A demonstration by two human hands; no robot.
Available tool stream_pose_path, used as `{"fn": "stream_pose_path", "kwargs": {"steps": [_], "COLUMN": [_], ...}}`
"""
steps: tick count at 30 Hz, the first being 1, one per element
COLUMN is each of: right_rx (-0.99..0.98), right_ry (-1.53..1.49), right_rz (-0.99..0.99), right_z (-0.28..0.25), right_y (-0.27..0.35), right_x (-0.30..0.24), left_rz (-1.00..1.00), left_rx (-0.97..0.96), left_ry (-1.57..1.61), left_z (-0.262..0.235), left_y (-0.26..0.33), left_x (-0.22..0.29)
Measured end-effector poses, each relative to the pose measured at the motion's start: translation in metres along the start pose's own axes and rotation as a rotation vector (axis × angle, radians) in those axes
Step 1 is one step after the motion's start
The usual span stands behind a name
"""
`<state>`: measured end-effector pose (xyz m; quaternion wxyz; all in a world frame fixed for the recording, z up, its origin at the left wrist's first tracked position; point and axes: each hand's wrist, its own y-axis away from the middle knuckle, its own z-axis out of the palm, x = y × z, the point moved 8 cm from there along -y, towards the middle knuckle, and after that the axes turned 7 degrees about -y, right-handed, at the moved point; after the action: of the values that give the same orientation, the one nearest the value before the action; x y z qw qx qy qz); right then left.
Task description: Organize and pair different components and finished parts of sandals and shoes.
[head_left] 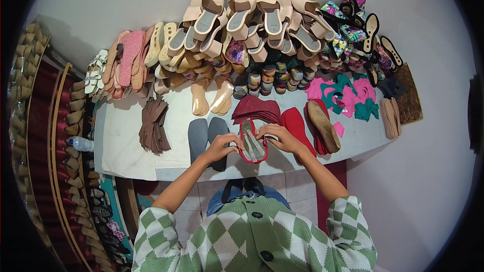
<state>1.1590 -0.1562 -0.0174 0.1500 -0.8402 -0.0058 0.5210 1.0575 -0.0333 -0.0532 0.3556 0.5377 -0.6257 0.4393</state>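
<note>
The red-edged insole (pixel 253 142) lies on the white worktable (pixel 126 136), near its front edge and straight ahead of the person, between both hands. Its long axis runs from the front edge toward the wall, leaning slightly left at the far end; the narrower end at the far side points toward the dark red stack of cut pieces (pixel 258 108). Its top face looks greyish with a red border folded around the rim.

The left hand (pixel 220 146) grips the insole's left edge, fingers curled and pinching the rim. The right hand (pixel 280 137) pinches the far right edge, thumb and fingertips closed on the border near the tip.

Just left of the insole lie two grey insoles (pixel 207 136) side by side, and further left a fan of brown cut pieces (pixel 154 126). To the right lie red soles (pixel 297 127) and a tan shoe sole (pixel 322 126) resting on one of them. Beige sandals (pixel 252 17) are heaped against the wall at the back, with pink and teal fabric cut-outs (pixel 345 95) at the right.
</note>
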Motion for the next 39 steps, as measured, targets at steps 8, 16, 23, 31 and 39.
{"fn": "stream_pose_path", "kwargs": {"steps": [8,16,23,31,39], "right_rx": [0.123,0.201,0.33,0.636,0.572], "right_ry": [-0.03,-0.008,-0.032,-0.145,-0.2], "right_rz": [0.067,0.079,0.114,0.157,0.161], "right_z": [-0.002,-0.005,0.039,0.043,0.033], "right_y": [0.015,0.02,0.035,0.037,0.042], "right_x": [0.01,0.013,0.031,0.076,0.096], "left_rz": [0.065,0.152,0.127,-0.003,0.045], "left_rx": [0.06,0.262,0.277,0.459,0.409], "left_ry": [-0.149,-0.185,-0.112,-0.169,-0.178], "left_z": [0.003,0.005,0.02,0.047,0.014], "left_y": [-0.003,-0.002,-0.019,0.017,0.015], "left_x": [0.012,0.022,0.004,-0.027,-0.027]}}
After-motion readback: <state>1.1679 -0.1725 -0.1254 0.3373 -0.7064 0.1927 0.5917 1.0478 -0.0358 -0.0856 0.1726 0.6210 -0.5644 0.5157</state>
